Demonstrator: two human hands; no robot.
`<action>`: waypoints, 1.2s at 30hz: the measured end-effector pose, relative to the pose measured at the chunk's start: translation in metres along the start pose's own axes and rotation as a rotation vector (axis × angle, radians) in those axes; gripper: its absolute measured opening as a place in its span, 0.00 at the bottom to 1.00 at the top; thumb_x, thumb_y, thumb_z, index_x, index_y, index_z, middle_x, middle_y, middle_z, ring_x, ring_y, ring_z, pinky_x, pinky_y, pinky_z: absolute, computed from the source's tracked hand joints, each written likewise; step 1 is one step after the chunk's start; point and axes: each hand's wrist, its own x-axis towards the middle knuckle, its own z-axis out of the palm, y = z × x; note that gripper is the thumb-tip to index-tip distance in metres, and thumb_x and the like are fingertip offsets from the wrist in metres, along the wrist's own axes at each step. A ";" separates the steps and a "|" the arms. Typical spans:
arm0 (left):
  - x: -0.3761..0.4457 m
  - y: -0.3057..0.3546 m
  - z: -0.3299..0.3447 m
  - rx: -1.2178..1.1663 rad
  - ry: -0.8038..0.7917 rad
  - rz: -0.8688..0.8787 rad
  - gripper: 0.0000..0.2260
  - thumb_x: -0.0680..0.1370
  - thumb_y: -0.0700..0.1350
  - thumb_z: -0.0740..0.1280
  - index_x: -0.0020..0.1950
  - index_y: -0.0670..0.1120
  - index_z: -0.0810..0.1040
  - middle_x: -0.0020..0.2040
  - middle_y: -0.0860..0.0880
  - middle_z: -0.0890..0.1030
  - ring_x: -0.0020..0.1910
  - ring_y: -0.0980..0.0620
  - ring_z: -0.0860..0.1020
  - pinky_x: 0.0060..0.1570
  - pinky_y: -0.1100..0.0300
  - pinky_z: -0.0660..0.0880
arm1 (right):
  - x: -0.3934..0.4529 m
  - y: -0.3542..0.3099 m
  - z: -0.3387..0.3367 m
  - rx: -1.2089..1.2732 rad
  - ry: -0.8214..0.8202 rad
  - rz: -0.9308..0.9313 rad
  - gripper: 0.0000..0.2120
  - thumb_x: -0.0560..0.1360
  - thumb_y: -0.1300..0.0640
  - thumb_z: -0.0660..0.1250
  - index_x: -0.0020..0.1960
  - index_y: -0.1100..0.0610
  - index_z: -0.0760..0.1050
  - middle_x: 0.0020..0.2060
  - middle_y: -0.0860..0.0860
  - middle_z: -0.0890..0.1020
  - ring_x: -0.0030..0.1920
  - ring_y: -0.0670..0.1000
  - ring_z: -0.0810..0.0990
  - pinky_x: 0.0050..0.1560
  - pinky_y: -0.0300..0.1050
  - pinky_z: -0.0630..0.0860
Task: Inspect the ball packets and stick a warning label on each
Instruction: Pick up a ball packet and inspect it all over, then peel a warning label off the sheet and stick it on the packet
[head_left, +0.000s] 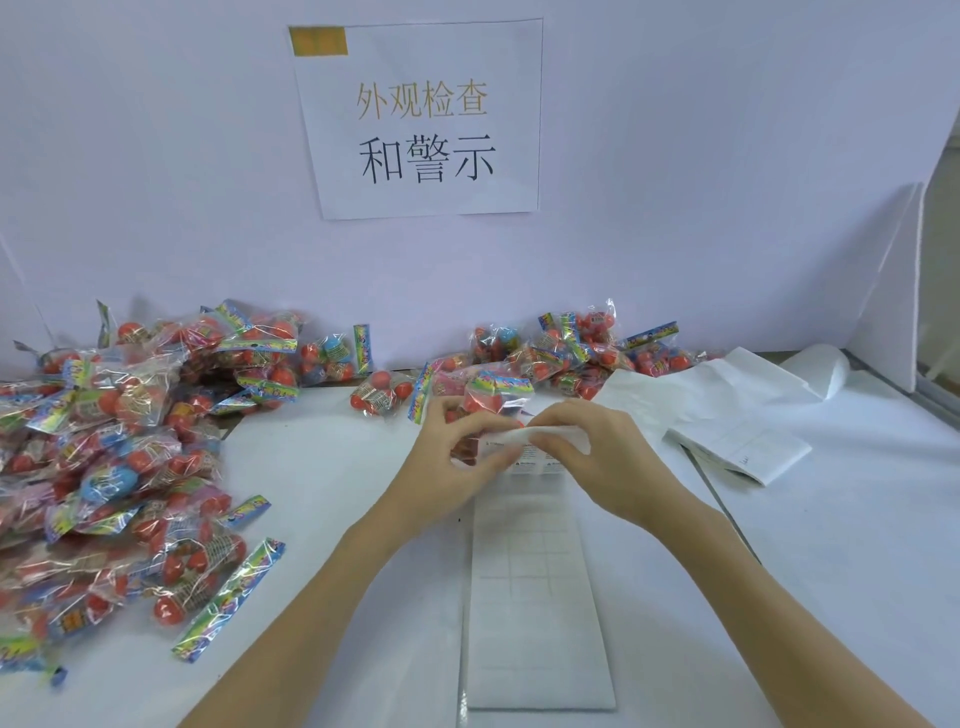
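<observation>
My left hand and my right hand meet at the table's middle over a clear ball packet holding red balls. The left hand's fingers curl round the packet's near side. My right hand pinches the curled far end of the white label sheet, whose remaining printed labels show just under my fingers. The sheet's peeled strip runs toward me along the table. Which finger touches a single label is hidden.
A big heap of ball packets fills the left side. A smaller heap lies along the back wall, with one loose packet in front. Folded label sheets and backing paper lie at right. A paper sign hangs on the wall.
</observation>
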 end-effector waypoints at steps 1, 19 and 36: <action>0.000 -0.002 0.000 0.033 0.000 -0.007 0.07 0.76 0.52 0.76 0.54 0.58 0.85 0.59 0.53 0.69 0.60 0.53 0.74 0.57 0.67 0.73 | 0.000 0.000 0.000 0.007 -0.003 0.003 0.06 0.82 0.55 0.70 0.55 0.55 0.85 0.48 0.48 0.85 0.51 0.49 0.81 0.54 0.43 0.74; 0.004 -0.011 -0.020 0.185 -0.024 0.037 0.05 0.75 0.58 0.74 0.41 0.60 0.83 0.56 0.60 0.72 0.43 0.58 0.73 0.48 0.65 0.73 | -0.001 0.007 0.008 0.085 -0.018 -0.023 0.07 0.78 0.56 0.75 0.53 0.46 0.83 0.44 0.41 0.85 0.47 0.41 0.80 0.49 0.35 0.75; 0.005 -0.012 -0.020 0.046 0.010 -0.028 0.14 0.78 0.50 0.74 0.34 0.60 0.79 0.45 0.52 0.69 0.40 0.63 0.73 0.42 0.73 0.70 | -0.004 -0.002 0.013 -0.089 0.146 -0.125 0.12 0.81 0.61 0.70 0.64 0.53 0.83 0.56 0.48 0.85 0.56 0.47 0.79 0.61 0.37 0.71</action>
